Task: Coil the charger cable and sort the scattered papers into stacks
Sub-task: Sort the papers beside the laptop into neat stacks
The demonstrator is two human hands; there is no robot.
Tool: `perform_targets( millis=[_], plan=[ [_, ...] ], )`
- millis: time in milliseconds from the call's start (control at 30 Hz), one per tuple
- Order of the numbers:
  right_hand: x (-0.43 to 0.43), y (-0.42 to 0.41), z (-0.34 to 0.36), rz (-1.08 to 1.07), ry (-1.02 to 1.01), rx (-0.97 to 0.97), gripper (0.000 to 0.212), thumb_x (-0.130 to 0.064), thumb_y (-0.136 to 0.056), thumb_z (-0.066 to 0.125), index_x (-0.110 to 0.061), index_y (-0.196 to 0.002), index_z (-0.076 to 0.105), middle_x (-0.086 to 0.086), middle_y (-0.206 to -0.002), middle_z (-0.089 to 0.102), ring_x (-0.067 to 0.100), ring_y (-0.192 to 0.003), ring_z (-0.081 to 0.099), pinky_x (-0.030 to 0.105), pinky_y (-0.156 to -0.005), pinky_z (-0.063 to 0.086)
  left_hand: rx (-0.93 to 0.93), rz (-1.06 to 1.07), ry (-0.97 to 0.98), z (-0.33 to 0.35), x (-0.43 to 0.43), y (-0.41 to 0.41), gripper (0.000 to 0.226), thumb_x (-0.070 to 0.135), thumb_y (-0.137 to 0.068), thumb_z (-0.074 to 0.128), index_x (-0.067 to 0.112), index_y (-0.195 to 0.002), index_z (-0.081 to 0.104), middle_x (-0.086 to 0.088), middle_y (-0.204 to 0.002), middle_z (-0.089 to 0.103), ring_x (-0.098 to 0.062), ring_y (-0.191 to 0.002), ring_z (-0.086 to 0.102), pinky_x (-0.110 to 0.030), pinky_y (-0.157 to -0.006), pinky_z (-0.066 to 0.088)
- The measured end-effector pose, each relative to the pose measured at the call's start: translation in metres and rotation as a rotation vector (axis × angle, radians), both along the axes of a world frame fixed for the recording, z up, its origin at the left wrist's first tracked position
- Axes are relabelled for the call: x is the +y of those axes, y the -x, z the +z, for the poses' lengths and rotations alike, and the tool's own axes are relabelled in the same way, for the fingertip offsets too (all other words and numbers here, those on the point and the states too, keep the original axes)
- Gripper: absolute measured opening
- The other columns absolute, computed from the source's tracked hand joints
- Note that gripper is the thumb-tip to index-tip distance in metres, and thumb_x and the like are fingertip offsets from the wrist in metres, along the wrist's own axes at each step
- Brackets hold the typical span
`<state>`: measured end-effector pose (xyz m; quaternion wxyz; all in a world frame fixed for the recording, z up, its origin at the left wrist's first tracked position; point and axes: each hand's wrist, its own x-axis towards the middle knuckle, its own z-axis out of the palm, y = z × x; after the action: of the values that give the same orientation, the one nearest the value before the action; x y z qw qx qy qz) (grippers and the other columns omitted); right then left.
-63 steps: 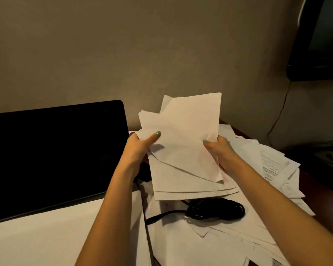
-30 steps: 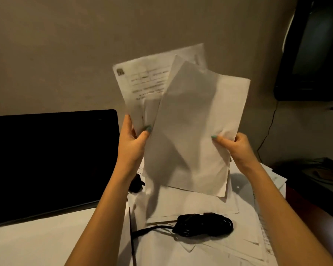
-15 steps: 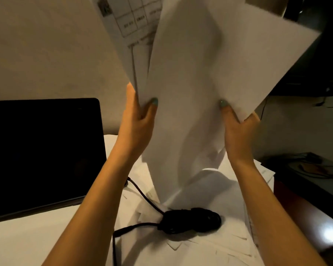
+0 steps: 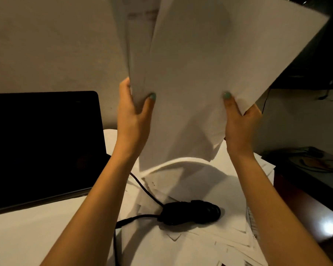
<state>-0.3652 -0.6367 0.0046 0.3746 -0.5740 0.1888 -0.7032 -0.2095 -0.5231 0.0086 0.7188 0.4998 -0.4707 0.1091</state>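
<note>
The fingers [image 4: 150, 100] of the left hand [image 4: 132, 121] are closed on the left edge of a loose sheaf of white paper sheets [image 4: 200, 64], thumb in front. The right hand [image 4: 238, 125] is clamped likewise on its lower right corner. Within the last two seconds the sheaf has been raised from low over the counter to well above it and brought near the camera. Its sheets are fanned, not squared, so gathering is judged under way, with squaring and setting down left to do. The black charger cable [image 4: 190, 212] is seen already bundled, laid on the scattered white papers [image 4: 210, 244] beneath. These are spread over a dark reddish wooden counter [image 4: 304, 214]. A black laptop screen [image 4: 40, 141] is stood at the left before a plain beige wall [image 4: 46, 45].
</note>
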Motion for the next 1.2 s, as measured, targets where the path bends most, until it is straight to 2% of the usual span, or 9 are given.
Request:
perform_targets(
  millis=[167, 300, 400, 500, 600, 733, 867, 1033, 1200],
  plan=[
    [0.001, -0.002, -0.001, 0.035, 0.003, -0.029, 0.017, -0.016, -0.092, 0.063, -0.011, -0.108, 0.061, -0.011, -0.094, 0.063, -0.01, -0.08, 0.063, 0.008, -0.072, 0.048, -0.15, 0.135, -0.083, -0.004, -0.004, 0.009, 0.069, 0.011, -0.091, 0.063, 0.008, -0.147, 0.022, 0.022, -0.112, 0.046, 0.01, -0.094, 0.047, 0.001, -0.08, 0.038],
    [-0.005, -0.005, -0.004, 0.109, -0.025, 0.038, 0.028, -0.017, -0.087, 0.069, -0.013, -0.112, 0.058, -0.012, -0.099, 0.065, -0.007, -0.085, 0.064, 0.011, -0.074, 0.049, 0.032, 0.039, -0.085, -0.015, -0.002, -0.005, 0.083, 0.031, -0.086, 0.07, 0.018, -0.149, 0.018, 0.002, -0.131, 0.05, -0.011, -0.117, 0.054, -0.034, -0.101, 0.047],
    [-0.011, -0.008, -0.011, 0.106, -0.003, 0.148, 0.03, -0.025, -0.088, 0.067, -0.015, -0.113, 0.054, -0.01, -0.103, 0.063, 0.004, -0.093, 0.063, 0.017, -0.078, 0.053, 0.147, 0.037, -0.116, -0.019, 0.001, -0.009, 0.066, 0.036, -0.085, 0.071, 0.021, -0.138, 0.035, 0.002, -0.108, 0.061, -0.009, -0.097, 0.064, -0.036, -0.084, 0.056],
    [-0.017, -0.011, -0.016, 0.102, -0.022, 0.215, 0.024, -0.032, -0.091, 0.063, -0.014, -0.105, 0.056, -0.003, -0.092, 0.062, 0.014, -0.084, 0.061, 0.028, -0.075, 0.055, 0.065, 0.128, -0.102, -0.018, 0.002, -0.005, 0.032, 0.028, -0.088, 0.069, 0.016, -0.112, 0.051, 0.018, -0.088, 0.059, 0.01, -0.077, 0.058, -0.021, -0.07, 0.05],
    [-0.017, -0.014, -0.02, 0.196, 0.026, 0.191, 0.009, -0.028, -0.096, 0.058, -0.02, -0.098, 0.057, 0.0, -0.089, 0.063, 0.012, -0.081, 0.058, 0.033, -0.076, 0.054, 0.048, 0.073, -0.11, -0.017, 0.001, -0.003, 0.011, 0.021, -0.09, 0.067, 0.02, -0.089, 0.057, 0.014, -0.076, 0.057, 0.004, -0.069, 0.051, -0.024, -0.065, 0.044],
    [-0.022, -0.021, -0.026, 0.231, -0.059, 0.182, 0.02, -0.022, -0.097, 0.055, -0.005, -0.106, 0.058, 0.023, -0.098, 0.063, 0.022, -0.081, 0.06, 0.035, -0.078, 0.053, 0.259, -0.091, -0.218, -0.038, -0.004, -0.013, 0.027, 0.026, -0.087, 0.068, 0.001, -0.081, 0.062, -0.004, -0.08, 0.058, -0.014, -0.075, 0.05, -0.034, -0.069, 0.042],
    [-0.033, -0.029, -0.044, 0.333, -0.189, 0.347, 0.018, -0.013, -0.095, 0.059, -0.009, -0.112, 0.059, 0.002, -0.101, 0.069, 0.0, -0.083, 0.066, 0.015, -0.074, 0.051, 0.353, -0.126, -0.314, -0.058, -0.006, -0.015, 0.02, 0.031, -0.09, 0.063, 0.015, -0.08, 0.061, -0.002, -0.083, 0.062, -0.015, -0.079, 0.055, -0.035, -0.074, 0.045],
    [-0.043, -0.032, -0.074, 0.419, -0.399, 0.705, 0.039, -0.032, -0.089, 0.066, -0.005, -0.118, 0.06, 0.012, -0.104, 0.071, 0.028, -0.087, 0.071, 0.045, -0.089, 0.055, 0.486, -0.051, -0.231, -0.059, -0.008, -0.018, 0.014, 0.024, -0.097, 0.057, 0.024, -0.084, 0.062, 0.009, -0.087, 0.066, -0.011, -0.085, 0.063, -0.037, -0.082, 0.051],
    [-0.038, -0.038, -0.068, 0.543, -0.469, 0.189, 0.013, -0.017, -0.093, 0.062, -0.016, -0.106, 0.06, 0.003, -0.094, 0.07, 0.016, -0.077, 0.07, 0.032, -0.071, 0.059, 0.609, -0.104, -0.123, -0.047, -0.011, -0.012, 0.013, 0.025, -0.097, 0.056, 0.022, -0.086, 0.063, 0.005, -0.086, 0.065, -0.012, -0.081, 0.062, -0.027, -0.076, 0.052]
  ],
)
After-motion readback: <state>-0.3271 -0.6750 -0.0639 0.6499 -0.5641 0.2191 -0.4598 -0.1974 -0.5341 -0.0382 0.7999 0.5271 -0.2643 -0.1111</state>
